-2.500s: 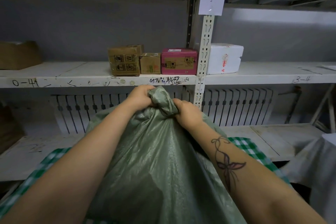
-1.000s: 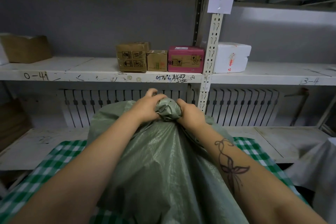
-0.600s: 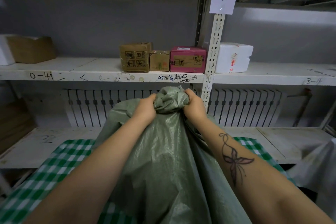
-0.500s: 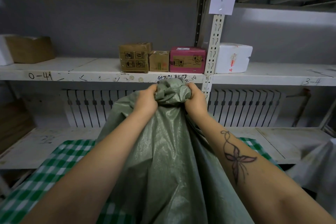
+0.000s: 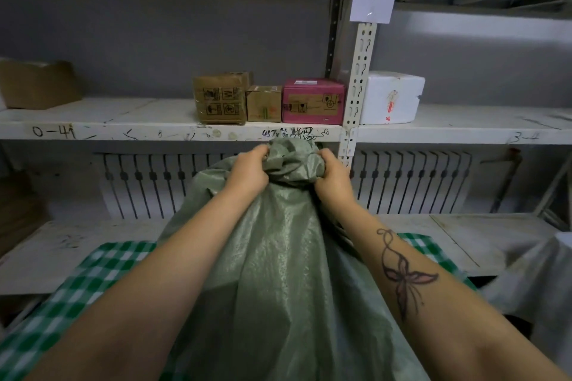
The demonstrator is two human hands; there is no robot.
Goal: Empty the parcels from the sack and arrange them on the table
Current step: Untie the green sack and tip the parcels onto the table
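A large green woven sack [image 5: 278, 281] stands in front of me on a table with a green-and-white checked cloth [image 5: 77, 294]. My left hand [image 5: 247, 173] and my right hand [image 5: 334, 178] each grip the bunched end of the sack [image 5: 292, 161], held up just below the middle shelf's front edge. The fabric hangs down between my forearms. No parcel from the sack shows; its contents are hidden.
A white metal rack stands behind the table. On its middle shelf [image 5: 123, 130] sit two brown boxes [image 5: 221, 99], a pink box [image 5: 312, 100] and a white foam box [image 5: 391, 97]. Another brown box [image 5: 37, 83] is at far left. A white sack [image 5: 538, 281] lies at right.
Both hands have lifted the bunched end of the sack higher, from below the shelf to its front edge. The grip is unchanged.
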